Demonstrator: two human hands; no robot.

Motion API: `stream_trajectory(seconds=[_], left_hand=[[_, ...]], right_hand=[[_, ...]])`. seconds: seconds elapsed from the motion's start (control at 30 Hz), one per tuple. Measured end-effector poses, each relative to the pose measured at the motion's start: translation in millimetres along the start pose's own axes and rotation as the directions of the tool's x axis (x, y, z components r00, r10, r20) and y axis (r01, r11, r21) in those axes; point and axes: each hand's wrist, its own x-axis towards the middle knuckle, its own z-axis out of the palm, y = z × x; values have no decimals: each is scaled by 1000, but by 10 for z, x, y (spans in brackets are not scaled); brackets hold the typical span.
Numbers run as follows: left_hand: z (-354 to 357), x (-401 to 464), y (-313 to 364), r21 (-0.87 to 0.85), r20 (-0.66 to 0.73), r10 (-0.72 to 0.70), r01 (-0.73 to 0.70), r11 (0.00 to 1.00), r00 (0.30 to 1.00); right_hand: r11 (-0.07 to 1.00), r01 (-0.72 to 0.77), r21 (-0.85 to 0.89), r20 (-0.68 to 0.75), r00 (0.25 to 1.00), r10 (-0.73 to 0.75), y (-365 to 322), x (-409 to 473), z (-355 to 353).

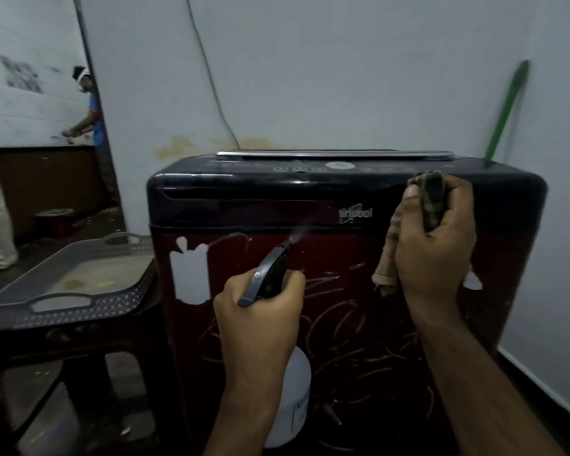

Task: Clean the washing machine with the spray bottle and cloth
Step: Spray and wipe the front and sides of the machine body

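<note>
both hands raised: left hand (260, 301) grips spray bottle (288, 393), right hand (438, 238) cloth (426, 205).

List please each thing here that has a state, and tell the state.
Washing machine: lid closed, front scribbled.
Spray bottle: upright, misting from its nozzle toward the front.
Cloth: bunched, hanging from the right hand.
Left hand: grips the bottle's trigger.
Right hand: grips the cloth.
Grey tray: flat on a stool.

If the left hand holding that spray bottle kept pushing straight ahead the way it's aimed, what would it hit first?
Most likely the dark red front panel of the washing machine, near the logo. The left hand grips the black-headed white spray bottle, whose nozzle points up and forward at it. Nothing appears between them except mist, though depth is uncertain.
</note>
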Motion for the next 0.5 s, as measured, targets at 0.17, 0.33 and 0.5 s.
stream_trajectory(seconds=[0.17, 0.33, 0.5], left_hand=[[-282, 135, -113, 35, -130, -9, 14, 999, 992], [-438, 230, -242, 57, -206, 4, 8, 998, 979], [-545, 223, -271, 79, -232, -16, 35, 996, 973]], right_hand=[[999, 42, -2, 14, 999, -41, -77, -87, 179], [998, 70, -5, 45, 997, -69, -109, -131, 280], [996, 90, 8, 63, 994, -90, -156, -170, 359]])
